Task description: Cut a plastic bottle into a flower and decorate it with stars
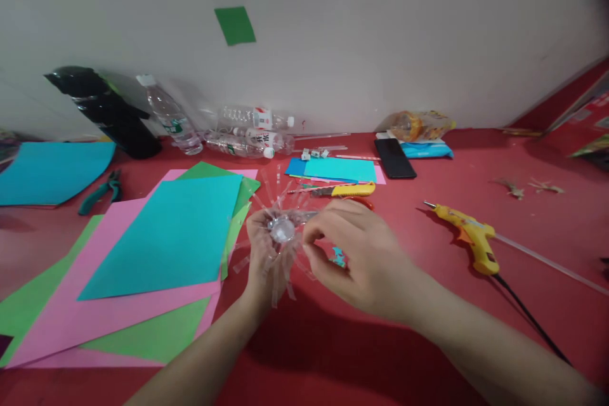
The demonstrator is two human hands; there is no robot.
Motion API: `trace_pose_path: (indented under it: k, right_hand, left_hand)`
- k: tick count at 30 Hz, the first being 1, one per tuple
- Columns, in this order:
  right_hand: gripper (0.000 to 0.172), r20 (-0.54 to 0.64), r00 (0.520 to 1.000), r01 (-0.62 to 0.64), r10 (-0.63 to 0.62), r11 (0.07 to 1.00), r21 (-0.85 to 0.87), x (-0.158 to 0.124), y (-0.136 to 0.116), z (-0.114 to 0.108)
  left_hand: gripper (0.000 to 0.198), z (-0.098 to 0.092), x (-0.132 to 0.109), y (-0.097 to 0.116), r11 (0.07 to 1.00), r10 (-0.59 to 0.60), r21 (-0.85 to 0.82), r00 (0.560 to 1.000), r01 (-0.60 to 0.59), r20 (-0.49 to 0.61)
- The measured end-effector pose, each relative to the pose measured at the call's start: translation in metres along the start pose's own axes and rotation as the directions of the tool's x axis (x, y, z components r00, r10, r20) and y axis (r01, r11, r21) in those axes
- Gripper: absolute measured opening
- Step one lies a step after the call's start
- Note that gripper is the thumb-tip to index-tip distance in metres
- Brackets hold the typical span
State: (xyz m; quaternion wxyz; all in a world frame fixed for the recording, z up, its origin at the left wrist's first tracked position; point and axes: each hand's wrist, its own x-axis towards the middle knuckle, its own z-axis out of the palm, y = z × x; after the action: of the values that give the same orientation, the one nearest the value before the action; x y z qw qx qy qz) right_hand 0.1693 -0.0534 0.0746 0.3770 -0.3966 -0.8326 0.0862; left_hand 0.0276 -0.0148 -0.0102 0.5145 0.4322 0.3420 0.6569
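My left hand [259, 254] is closed around a clear plastic bottle piece [281, 228] that is cut into several thin strips fanning outward. My right hand [354, 250] is beside it, fingers pinched on one of the clear strips at the piece's right side. Both hands hover over the red table [428, 330], just right of a stack of teal, pink and green paper sheets [166, 241]. A small teal paper scrap [339, 258] lies under my right hand.
A yellow glue gun [471, 235] with a black cord lies to the right. Behind are a yellow utility knife [345, 190], teal paper [340, 169], a black phone [394, 158], several clear bottles [238, 133], a black flask [107, 108], and green pliers [102, 190] at left.
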Motion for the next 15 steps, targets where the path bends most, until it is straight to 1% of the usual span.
trace_pose_path:
  k: [4, 10, 12, 15]
  right_hand:
    - [0.008, 0.052, 0.999, -0.016, 0.017, 1.000, -0.005, -0.0008, 0.0011, 0.0029]
    - [0.009, 0.124, 0.991, -0.049, 0.046, 0.999, 0.015, 0.0004, -0.0001, 0.0012]
    - [0.010, 0.134, 0.988, -0.087, 0.080, 0.995, 0.050, 0.0001, -0.0002, 0.0003]
    - [0.011, 0.126, 0.974, -0.207, 0.189, 0.968, 0.141, -0.0010, 0.0016, -0.0003]
  left_hand:
    - [0.045, -0.0014, 0.0002, 0.0009, 1.000, -0.008, 0.030, 0.998, 0.006, 0.058]
    - [0.045, -0.0045, -0.0014, -0.0004, 1.000, -0.018, 0.021, 0.999, 0.017, 0.044]
    - [0.046, -0.0039, -0.0013, -0.0003, 0.999, -0.018, 0.027, 1.000, 0.017, 0.025]
    - [0.044, -0.0026, -0.0006, -0.0008, 0.999, -0.004, 0.046, 1.000, 0.004, 0.006]
